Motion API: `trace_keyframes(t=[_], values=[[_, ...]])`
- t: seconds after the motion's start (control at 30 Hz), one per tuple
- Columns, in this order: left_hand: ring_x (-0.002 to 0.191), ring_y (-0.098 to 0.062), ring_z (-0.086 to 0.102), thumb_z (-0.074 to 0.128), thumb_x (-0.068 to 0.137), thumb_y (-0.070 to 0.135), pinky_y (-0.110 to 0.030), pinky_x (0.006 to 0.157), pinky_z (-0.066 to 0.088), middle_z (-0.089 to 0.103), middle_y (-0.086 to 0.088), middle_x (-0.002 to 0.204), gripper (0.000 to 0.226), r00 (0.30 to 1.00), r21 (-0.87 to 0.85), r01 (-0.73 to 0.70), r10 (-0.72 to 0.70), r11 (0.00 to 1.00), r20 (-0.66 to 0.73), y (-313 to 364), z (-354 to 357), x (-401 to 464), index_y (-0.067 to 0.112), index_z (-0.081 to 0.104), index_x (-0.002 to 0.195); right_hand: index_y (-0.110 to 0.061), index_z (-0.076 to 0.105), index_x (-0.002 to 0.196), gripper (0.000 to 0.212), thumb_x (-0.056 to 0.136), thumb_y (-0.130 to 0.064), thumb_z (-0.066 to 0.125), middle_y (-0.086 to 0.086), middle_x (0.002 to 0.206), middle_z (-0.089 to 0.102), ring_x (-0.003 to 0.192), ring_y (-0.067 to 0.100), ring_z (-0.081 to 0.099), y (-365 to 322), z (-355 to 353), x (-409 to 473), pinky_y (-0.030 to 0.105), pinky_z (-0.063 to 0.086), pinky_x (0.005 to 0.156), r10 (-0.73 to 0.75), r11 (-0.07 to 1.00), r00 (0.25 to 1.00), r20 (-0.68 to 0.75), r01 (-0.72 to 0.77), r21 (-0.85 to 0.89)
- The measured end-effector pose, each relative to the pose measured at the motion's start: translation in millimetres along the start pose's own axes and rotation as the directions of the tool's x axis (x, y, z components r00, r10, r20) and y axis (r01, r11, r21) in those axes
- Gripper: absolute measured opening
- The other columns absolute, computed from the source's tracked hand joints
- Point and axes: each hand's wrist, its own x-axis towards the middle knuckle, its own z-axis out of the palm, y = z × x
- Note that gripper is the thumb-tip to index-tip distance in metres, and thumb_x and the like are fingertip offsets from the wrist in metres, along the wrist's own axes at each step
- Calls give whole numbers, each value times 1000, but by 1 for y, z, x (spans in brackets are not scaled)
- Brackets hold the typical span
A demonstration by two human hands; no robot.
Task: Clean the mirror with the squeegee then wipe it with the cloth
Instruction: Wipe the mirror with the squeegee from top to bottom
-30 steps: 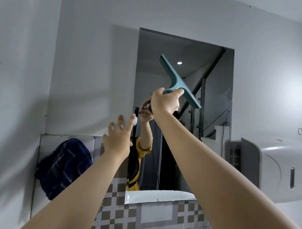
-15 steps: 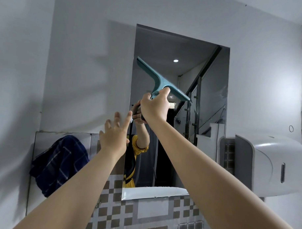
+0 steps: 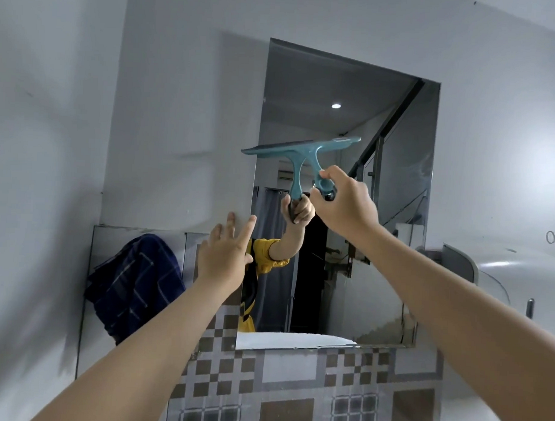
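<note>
A tall frameless mirror (image 3: 353, 87) hangs on the grey wall. My right hand (image 3: 345, 205) is shut on the handle of a teal squeegee (image 3: 303, 149). Its blade lies almost level across the mirror's left half at mid height, and the left tip reaches just past the mirror's edge. The glass reflects the handle and a hand. My left hand (image 3: 225, 255) is open with fingers spread, at the mirror's left edge below the blade. A dark blue checked cloth (image 3: 135, 287) hangs on a panel left of the mirror, away from both hands.
A white wall dispenser (image 3: 519, 281) juts out just right of the mirror's lower corner. Patterned grey and brown tiles (image 3: 295, 384) cover the wall under the mirror. A small ring hook (image 3: 550, 237) is on the wall at far right.
The squeegee blade has swung from a steep slant to nearly level and shifted toward the mirror's left edge. My right hand moved with it. My left hand stays at the left edge.
</note>
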Motion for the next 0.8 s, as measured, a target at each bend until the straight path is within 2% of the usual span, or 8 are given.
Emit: trace_keyframes(t=[0.13,0.27,0.37,0.5,0.63,0.73,0.8], values=[[141,-38,15,61,84,41,-54,107,34,5,-13,157,93,996,9,23,-23,1000,84,0,6,-10,34,-9,145,-22,56,122,35,89,-33,58,-17,60,43,48,7,42,17,-16,7,22,31,47,-113,988,992,52,118,-100],[142,-38,14,64,81,39,-53,107,35,6,-12,157,97,997,6,41,-41,999,66,1,8,-12,35,-9,145,-23,56,125,36,91,-35,57,-21,59,39,51,13,45,36,-30,18,20,31,46,-218,956,972,89,231,-180],[142,-37,14,66,80,38,-54,107,35,6,-10,158,99,996,14,70,-71,997,57,3,11,-12,36,-9,145,-25,56,127,37,91,-36,57,-20,58,40,47,8,40,58,-40,26,21,31,46,-268,930,955,129,292,-225],[141,-37,19,68,77,39,-54,105,37,11,-10,157,101,995,70,87,-89,994,37,5,10,-12,34,-5,146,-24,58,128,39,90,-34,60,-25,58,37,43,1,38,93,-53,31,23,36,49,-318,912,933,170,350,-215],[141,-37,17,70,77,35,-56,105,35,9,-9,157,103,991,67,123,-126,990,34,8,13,-13,36,-6,146,-26,57,129,40,90,-33,63,-18,62,46,48,12,50,129,-71,35,19,34,47,-339,897,917,211,383,-220],[140,-36,19,71,76,37,-54,105,36,10,-9,157,107,991,114,129,-133,985,28,8,14,-13,39,-12,144,-26,58,128,40,89,-31,64,-26,56,34,44,2,41,145,-78,40,18,30,47,-372,889,904,209,412,-201],[139,-38,22,71,76,34,-55,105,34,14,-10,156,107,991,120,133,-135,984,13,10,14,-13,40,-12,143,-24,59,128,39,89,-31,64,-28,56,32,43,0,38,151,-80,43,19,33,47,-394,883,895,209,432,-184]])
